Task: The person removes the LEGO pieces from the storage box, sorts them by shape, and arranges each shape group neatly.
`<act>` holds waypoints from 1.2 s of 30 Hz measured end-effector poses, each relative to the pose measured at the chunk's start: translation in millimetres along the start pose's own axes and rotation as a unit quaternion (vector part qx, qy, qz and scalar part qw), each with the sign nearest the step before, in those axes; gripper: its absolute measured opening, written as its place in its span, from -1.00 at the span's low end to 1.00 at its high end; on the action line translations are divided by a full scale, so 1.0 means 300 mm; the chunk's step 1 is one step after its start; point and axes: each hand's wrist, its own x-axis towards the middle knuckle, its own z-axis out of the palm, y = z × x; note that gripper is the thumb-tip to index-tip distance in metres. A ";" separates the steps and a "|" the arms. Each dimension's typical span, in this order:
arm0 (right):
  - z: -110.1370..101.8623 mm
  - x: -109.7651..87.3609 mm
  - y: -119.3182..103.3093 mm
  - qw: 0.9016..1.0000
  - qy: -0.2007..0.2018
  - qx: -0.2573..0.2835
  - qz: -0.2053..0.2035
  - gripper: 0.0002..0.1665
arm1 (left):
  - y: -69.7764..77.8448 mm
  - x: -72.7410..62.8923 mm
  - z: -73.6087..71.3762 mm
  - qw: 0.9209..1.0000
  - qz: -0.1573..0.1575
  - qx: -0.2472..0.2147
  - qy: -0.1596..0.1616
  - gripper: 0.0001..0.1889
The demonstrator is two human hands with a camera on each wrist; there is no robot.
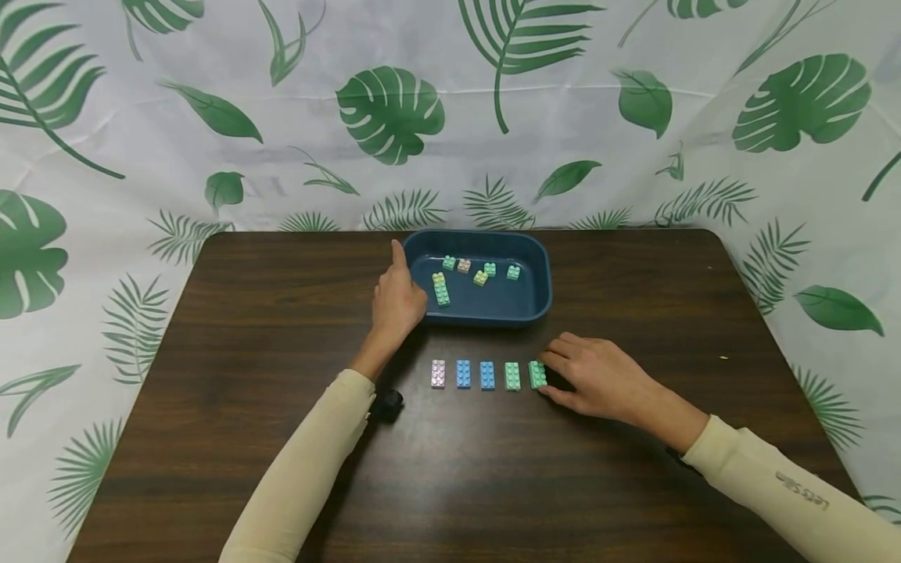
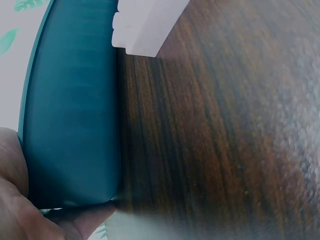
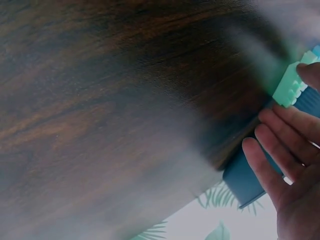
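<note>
My right hand (image 1: 598, 375) pinches a green building brick (image 1: 538, 375) between thumb and fingertips, at the right end of a row. In the right wrist view the green brick (image 3: 290, 85) sits between thumb and index finger, with the other fingers spread. To its left lie a light green brick (image 1: 512, 376), two blue bricks (image 1: 487, 375) and a lavender brick (image 1: 438, 374), lined up side by side. My left hand (image 1: 397, 301) grips the left end of a dark blue tray (image 1: 486, 319), one finger pointing along its outer side. In the left wrist view the lavender brick (image 2: 145, 25) shows close to the tray wall.
Inside the tray are several small bricks, among them a yellow one (image 1: 480, 277) and a pink one (image 1: 464, 266), plus a longer green brick (image 1: 441, 292). The dark wooden table (image 1: 281, 328) backs onto a leaf-patterned cloth (image 1: 296, 133). A black wrist camera (image 1: 389, 407) sits at the left wrist.
</note>
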 end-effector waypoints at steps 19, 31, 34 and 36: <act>0.005 0.003 -0.011 1.000 -0.003 0.000 0.018 -0.29 | -0.006 -0.005 -0.002 1.000 0.006 -0.002 0.002 -0.09; -0.042 0.085 0.008 0.989 0.127 -0.042 0.061 -0.11 | -0.004 -0.008 -0.010 1.000 0.005 0.003 -0.004 -0.09; -0.070 0.132 0.018 0.985 0.159 -0.039 0.055 -0.13 | -0.004 -0.008 -0.011 1.000 0.005 0.006 -0.007 -0.09; -0.088 0.166 0.026 0.984 0.168 -0.029 0.057 -0.16 | -0.004 -0.006 -0.011 1.000 0.005 0.008 -0.005 -0.09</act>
